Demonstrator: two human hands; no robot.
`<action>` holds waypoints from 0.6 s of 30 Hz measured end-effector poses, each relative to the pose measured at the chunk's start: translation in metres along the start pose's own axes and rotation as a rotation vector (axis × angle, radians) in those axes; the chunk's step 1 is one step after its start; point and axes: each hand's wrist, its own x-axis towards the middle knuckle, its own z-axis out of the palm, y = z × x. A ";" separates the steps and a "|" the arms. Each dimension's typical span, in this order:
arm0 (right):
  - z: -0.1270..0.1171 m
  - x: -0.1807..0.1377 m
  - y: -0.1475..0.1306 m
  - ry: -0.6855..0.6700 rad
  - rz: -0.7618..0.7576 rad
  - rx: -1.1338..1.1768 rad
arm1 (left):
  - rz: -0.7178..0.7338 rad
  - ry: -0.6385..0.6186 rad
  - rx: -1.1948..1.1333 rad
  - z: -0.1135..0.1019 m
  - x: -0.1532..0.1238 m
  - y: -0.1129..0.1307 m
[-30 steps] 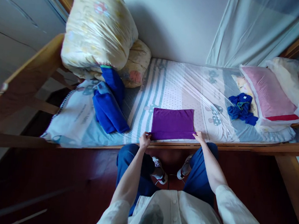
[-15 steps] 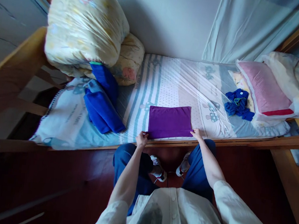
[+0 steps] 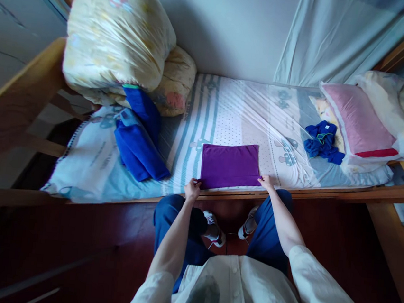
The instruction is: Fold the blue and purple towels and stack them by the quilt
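Note:
A purple cloth (image 3: pixel 229 166), rectangular and smooth, lies flat near the front edge of the bed. My left hand (image 3: pixel 192 188) pinches its near left corner. At the near right corner, the fingers of my right hand (image 3: pixel 266 182) are closed on the same cloth. Blue folded clothing (image 3: pixel 139 150) rests on the sheet to the left. Farther right, a crumpled dark blue garment (image 3: pixel 322 140) lies by the pillows.
Thick yellow quilts (image 3: pixel 116 33) are piled at the left end. A pink pillow (image 3: pixel 360 119) lies at the right, beside a plastic-wrapped bundle (image 3: pixel 398 113). A wooden rail (image 3: pixel 326 192) runs along the bed's front, with a wooden end frame (image 3: pixel 25 87) at left.
Both hands keep hold of the purple cloth's near corners, and the cloth stays in place. The whole view has shifted very slightly.

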 end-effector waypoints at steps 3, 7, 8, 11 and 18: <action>-0.001 -0.002 -0.002 0.035 0.004 -0.021 | 0.017 0.021 -0.019 0.001 0.000 -0.001; -0.004 -0.010 -0.006 0.173 -0.067 -0.040 | 0.193 0.154 -0.026 -0.002 -0.006 -0.001; -0.004 -0.014 -0.008 0.219 -0.111 -0.046 | 0.280 0.179 -0.015 -0.003 -0.009 -0.001; -0.001 -0.027 -0.015 0.282 -0.307 -0.085 | 0.545 0.109 0.044 -0.004 -0.018 -0.001; 0.015 -0.049 -0.023 0.003 -0.460 -0.337 | 0.649 -0.168 0.249 0.012 -0.022 -0.011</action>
